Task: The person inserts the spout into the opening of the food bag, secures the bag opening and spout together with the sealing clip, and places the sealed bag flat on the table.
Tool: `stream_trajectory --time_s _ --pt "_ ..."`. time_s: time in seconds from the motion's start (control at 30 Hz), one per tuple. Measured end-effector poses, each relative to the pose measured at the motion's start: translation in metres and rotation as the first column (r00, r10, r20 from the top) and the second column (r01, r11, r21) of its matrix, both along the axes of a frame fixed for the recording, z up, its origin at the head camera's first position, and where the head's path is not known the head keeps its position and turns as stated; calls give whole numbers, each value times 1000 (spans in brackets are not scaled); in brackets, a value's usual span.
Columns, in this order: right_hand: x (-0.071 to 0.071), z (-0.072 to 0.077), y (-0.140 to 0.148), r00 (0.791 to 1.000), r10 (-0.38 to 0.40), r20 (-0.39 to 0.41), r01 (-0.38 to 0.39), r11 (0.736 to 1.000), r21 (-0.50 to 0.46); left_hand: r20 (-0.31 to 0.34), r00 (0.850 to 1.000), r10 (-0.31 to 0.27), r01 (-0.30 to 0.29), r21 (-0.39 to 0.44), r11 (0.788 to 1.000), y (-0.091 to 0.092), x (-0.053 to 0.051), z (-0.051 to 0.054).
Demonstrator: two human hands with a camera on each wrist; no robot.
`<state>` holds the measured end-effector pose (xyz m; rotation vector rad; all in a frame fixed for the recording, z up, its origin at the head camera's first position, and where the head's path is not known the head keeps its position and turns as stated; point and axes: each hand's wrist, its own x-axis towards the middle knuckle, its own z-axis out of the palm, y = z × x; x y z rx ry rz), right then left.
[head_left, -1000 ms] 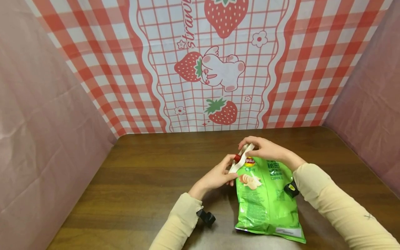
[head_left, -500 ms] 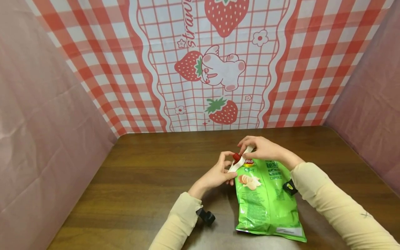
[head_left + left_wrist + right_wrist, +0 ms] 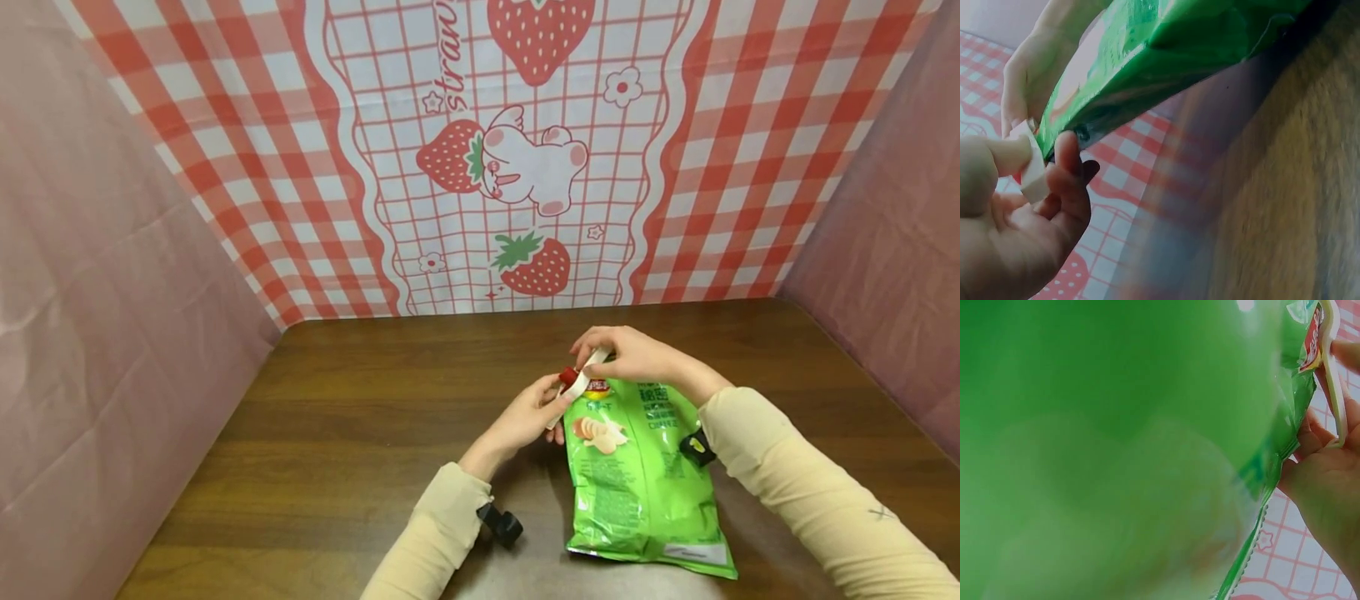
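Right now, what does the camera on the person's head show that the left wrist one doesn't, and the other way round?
Only the head view shows the left sleeve, the black device at that wrist, and the printed rabbit on the patterned cloth.

Only the left wrist view shows the palm side of the left hand and the shaded underside of the green bag.

Both show the two hands, right hand included, pinching the white strip, plus bag, cloth and wooden table.

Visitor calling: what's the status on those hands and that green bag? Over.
Left hand and right hand gripping white sealing clip. Clip at end of green potato-chip bag; closure unclear. Fingers partly hide clip.
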<state>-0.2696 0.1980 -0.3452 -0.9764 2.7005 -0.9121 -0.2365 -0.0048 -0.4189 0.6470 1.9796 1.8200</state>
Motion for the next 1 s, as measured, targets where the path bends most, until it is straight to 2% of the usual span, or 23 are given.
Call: stream_trajectory --time_s 0.13,0.27,0.37,0.57,0.67,1.0 --pt "1 0 1 1000 -10 30 11 999 -34 4 1000 26 -26 9 1000 4 2 5" --pt "2 1 3 997 -62 43 64 997 -51 0 999 34 -34 11 999 2 9 16" --pt "3 2 4 995 -95 40 96 994 -44 -7 999 31 -31 2 1000 1 12 20" --pt "3 1 8 978 -137 159 133 991 33 -4 1000 30 -30 3 1000 2 4 4" --pt "4 1 10 971 -144 193 134 989 63 -12 999 32 -32 4 999 3 2 -2" --pt "5 0 12 973 -135 188 135 991 13 -13 1000 -14 13 -31 999 2 0 -2"
